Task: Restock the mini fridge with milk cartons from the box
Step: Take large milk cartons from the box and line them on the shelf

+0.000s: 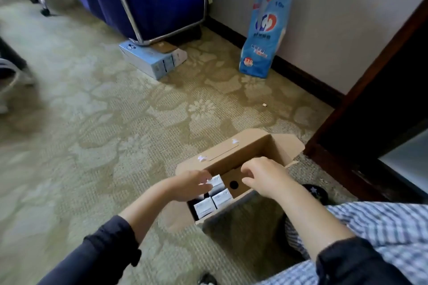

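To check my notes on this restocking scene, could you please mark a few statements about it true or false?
1. The cardboard box stands open on the carpet. True.
2. The left hand grips a milk carton in the box. True.
3. The right hand holds a carton lifted clear of the box. False: it is over the box's brown insert, with no carton seen in it.
4. The blue packet lies flat in the middle of the carpet. False: it stands against the wall.
5. Cartons fill the box from end to end. False: they show only at the end near the left hand.
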`<state>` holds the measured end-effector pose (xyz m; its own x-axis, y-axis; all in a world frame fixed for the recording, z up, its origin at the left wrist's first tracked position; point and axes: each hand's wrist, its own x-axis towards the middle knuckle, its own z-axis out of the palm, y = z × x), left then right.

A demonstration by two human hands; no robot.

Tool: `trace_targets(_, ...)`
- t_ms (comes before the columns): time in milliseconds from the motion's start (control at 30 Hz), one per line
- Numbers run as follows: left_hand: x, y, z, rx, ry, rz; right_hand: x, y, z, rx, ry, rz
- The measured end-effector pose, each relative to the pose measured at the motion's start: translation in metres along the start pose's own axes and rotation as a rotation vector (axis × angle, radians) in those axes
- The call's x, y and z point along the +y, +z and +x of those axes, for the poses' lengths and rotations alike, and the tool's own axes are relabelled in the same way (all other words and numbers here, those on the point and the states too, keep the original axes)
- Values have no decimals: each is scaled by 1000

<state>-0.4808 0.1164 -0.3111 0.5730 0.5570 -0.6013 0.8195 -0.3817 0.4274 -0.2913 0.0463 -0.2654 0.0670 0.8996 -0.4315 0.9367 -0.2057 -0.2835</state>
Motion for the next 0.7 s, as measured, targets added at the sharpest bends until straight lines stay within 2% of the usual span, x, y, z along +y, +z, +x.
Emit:
trace_targets(100,-29,34,8,101,-67,-25,-1,25,15,-37,-35,-8)
trace_targets(200,-40,57,11,313,-62,106,-4,48,30,-87,-54,18)
trace_targets(267,-46,65,14,388,-69,195,-9,58,39,-101,-67,54)
trace_targets(333,-52,72,18,432,-79,238,-13,66,46,-110,-74,76)
trace_targets(467,-53,79,26,532,-87,143,-20,84,59,-157,-62,53)
trace_targets(700,-53,77,37,556,-119,179,-30,104,74,-145,-42,42)
